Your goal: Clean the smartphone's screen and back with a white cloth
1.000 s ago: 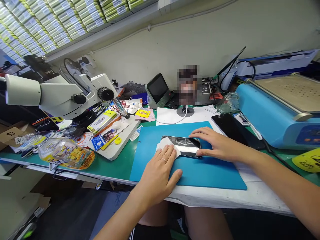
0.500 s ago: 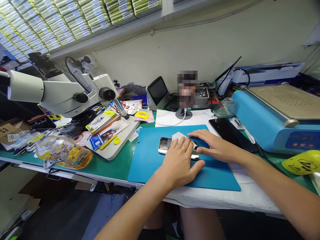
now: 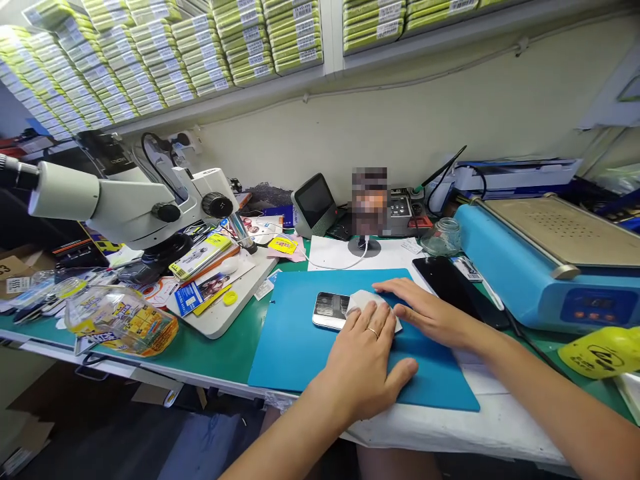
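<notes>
A phone (image 3: 331, 311) with a shiny, reflective face lies flat on the blue mat (image 3: 290, 360). Its right part is hidden under a white wipe (image 3: 361, 300) and my hands. The fingers of my left hand (image 3: 367, 353), one with a ring, lie flat on the wipe and press it against the phone; the thumb is spread to the right. My right hand (image 3: 425, 310) rests at the phone's right end with its fingers stretched out and apart. Whether the right fingertips touch the phone or the wipe, I cannot tell.
A black phone (image 3: 455, 287) lies right of the mat, by a blue heating machine (image 3: 550, 267). A microscope (image 3: 150, 207) stands left, over a board (image 3: 225, 323) with cards. A plastic jar (image 3: 123, 320) lies at the front left, a yellow bottle (image 3: 600, 352) at the right.
My left hand has slid right along the phone with the wipe, baring more of the phone's left part. My right hand stays near the right end. The view has tilted up slightly.
</notes>
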`<state>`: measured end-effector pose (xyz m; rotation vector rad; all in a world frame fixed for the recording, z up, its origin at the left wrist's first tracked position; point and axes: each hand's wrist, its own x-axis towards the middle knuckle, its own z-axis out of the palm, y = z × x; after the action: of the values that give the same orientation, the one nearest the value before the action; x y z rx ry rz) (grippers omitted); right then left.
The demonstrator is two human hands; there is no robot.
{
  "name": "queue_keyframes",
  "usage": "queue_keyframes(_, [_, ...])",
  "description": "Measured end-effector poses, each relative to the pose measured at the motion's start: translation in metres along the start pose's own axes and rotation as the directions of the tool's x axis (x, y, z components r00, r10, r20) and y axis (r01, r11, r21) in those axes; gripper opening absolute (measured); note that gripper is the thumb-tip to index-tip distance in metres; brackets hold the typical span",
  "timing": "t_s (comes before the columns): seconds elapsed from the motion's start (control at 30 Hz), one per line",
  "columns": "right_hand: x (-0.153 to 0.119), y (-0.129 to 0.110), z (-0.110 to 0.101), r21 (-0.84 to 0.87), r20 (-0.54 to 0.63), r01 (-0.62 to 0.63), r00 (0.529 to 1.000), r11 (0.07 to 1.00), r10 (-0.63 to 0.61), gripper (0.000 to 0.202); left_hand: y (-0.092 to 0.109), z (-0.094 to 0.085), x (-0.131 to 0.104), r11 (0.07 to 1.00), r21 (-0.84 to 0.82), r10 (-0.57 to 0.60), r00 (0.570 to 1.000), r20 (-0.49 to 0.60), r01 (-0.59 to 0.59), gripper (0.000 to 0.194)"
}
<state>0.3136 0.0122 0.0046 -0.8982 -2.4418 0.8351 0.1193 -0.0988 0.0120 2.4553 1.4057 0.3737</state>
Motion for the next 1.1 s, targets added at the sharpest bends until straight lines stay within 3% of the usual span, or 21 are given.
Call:
queue_keyframes(0.17, [-0.001, -0.001, -0.002, 0.002, 0.028, -0.008, 1.000, 1.000, 0.008, 0.066, 0.004, 0.006, -0.017, 1.000, -0.005, 0.013, 1.000, 0.005, -0.012, 0.075])
queue_keyframes(0.27, [-0.001, -0.002, -0.002, -0.001, 0.029, -0.005, 1.000, 1.000, 0.005, 0.065, 0.007, -0.002, -0.023, 0.999, 0.000, 0.034, 0.999, -0.007, -0.034, 0.071])
queue_keyframes(0.4, [-0.002, -0.002, -0.002, 0.015, 0.025, 0.002, 1.000, 1.000, -0.002, 0.064, 0.010, -0.012, -0.008, 0.997, 0.041, 0.063, 0.992, -0.112, -0.058, 0.056])
queue_keyframes(0.47, [-0.002, -0.003, -0.002, 0.021, 0.027, -0.005, 1.000, 1.000, 0.004, 0.062, 0.009, -0.009, 0.000, 0.997, 0.060, 0.059, 0.988, -0.143, -0.051, 0.061])
queue_keyframes(0.6, [-0.002, -0.003, -0.002, 0.017, 0.023, -0.020, 1.000, 1.000, 0.020, 0.064, -0.001, 0.003, 0.010, 0.999, 0.039, -0.009, 0.998, -0.062, 0.011, 0.079])
queue_keyframes(0.73, [-0.002, -0.002, -0.001, 0.005, 0.017, -0.020, 1.000, 1.000, 0.020, 0.068, -0.007, 0.004, 0.012, 0.999, 0.020, -0.028, 1.000, 0.009, 0.028, 0.084])
queue_keyframes(0.97, [-0.001, -0.001, -0.001, 0.000, 0.000, -0.026, 1.000, 1.000, 0.026, 0.068, 0.006, 0.004, -0.006, 1.000, 0.003, -0.013, 1.000, 0.008, 0.013, 0.087])
queue_keyframes(1.1, [-0.001, 0.000, 0.000, -0.007, -0.003, -0.014, 1.000, 1.000, 0.014, 0.071, 0.000, 0.002, 0.003, 0.999, 0.035, 0.005, 1.000, 0.012, -0.005, 0.083])
